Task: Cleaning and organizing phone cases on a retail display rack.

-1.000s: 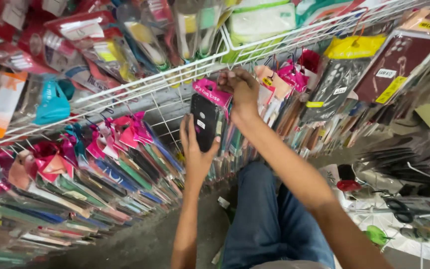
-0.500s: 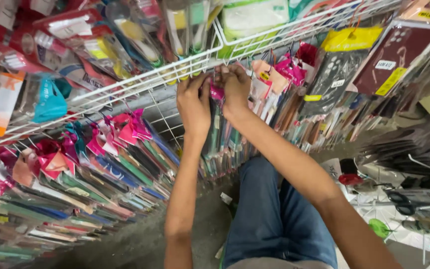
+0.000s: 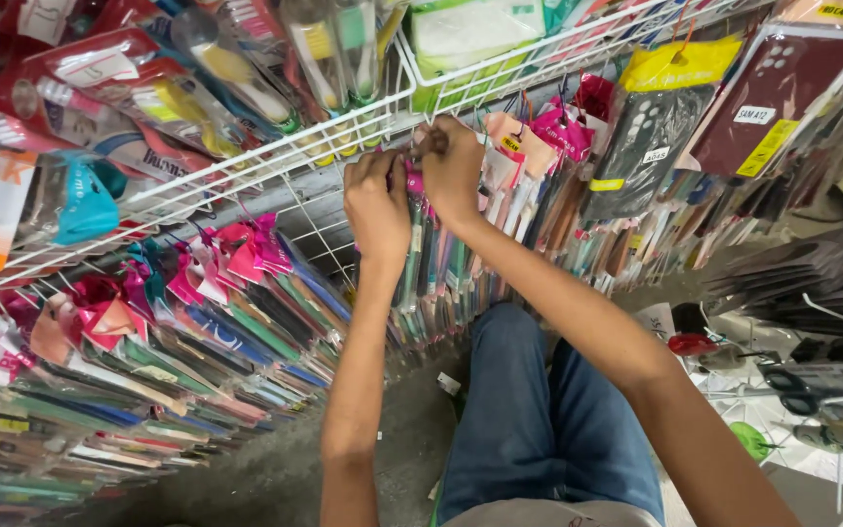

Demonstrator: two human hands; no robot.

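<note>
Racks of white wire grid (image 3: 246,161) fill the wall ahead, hung thick with packaged phone cases. A long row of them (image 3: 197,332) slants down on the left, most topped with pink card headers, and a second row (image 3: 578,195) runs off to the right, ending in a dark case under a yellow header (image 3: 656,117) and a maroon one (image 3: 787,93). Above the wire sit bagged goods in red, yellow and green. Below, the person's legs in blue jeans (image 3: 539,420) stand over a grey concrete floor (image 3: 275,468).

Both arms reach up to the middle of the rack. The left hand (image 3: 378,200) is curled, fingers bent in against a pink-headed packet (image 3: 414,181) hanging at the wire's lower edge. The right hand (image 3: 453,166) is just beside it, touching it, fingertips pinched at the top of that same packet where it meets the wire. Most of the packet is hidden between the two hands.
</note>
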